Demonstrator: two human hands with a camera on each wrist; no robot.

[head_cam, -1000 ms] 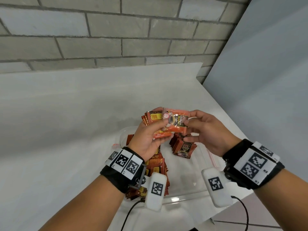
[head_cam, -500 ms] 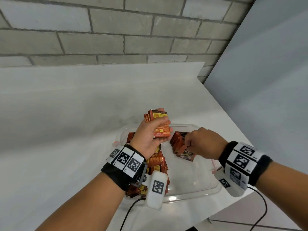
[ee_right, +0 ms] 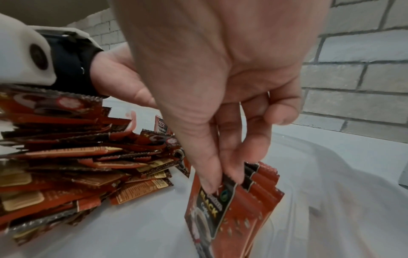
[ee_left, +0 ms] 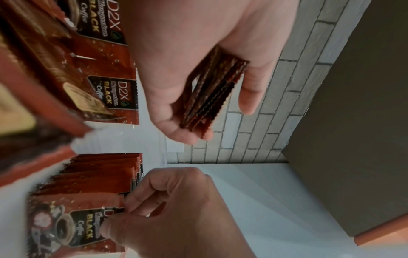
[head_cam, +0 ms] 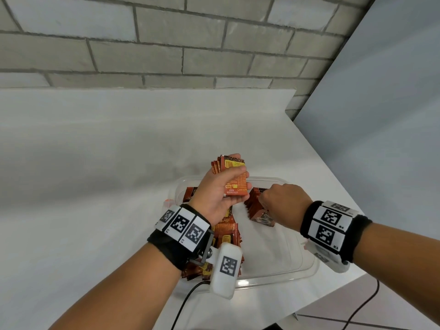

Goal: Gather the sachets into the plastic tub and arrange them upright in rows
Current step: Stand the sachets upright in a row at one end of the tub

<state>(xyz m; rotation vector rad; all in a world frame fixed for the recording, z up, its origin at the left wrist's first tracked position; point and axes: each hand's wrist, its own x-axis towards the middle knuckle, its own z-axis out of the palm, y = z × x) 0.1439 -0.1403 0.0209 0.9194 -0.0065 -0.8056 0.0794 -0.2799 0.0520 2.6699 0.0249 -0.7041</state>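
A clear plastic tub (head_cam: 273,275) sits at the table's near right corner. My left hand (head_cam: 226,186) is raised over it and grips a stack of red-brown coffee sachets (head_cam: 232,172) (ee_left: 209,94). My right hand (head_cam: 283,201) reaches down into the tub and pinches the top edge of the front sachet (ee_right: 212,207) of an upright row (head_cam: 258,208) (ee_left: 88,178). A loose heap of sachets (ee_right: 73,157) (head_cam: 226,236) lies along the tub's left side, partly hidden under my left wrist.
The white table (head_cam: 95,175) stretches to the left and back toward a grey brick wall (head_cam: 166,44). A grey panel (head_cam: 381,115) stands on the right. The table's edge runs just past the tub, with cables (head_cam: 362,310) hanging below.
My right hand took a sachet from the left hand's stack, carried it down into the tub and set it against the upright row. The left hand keeps its stack raised.
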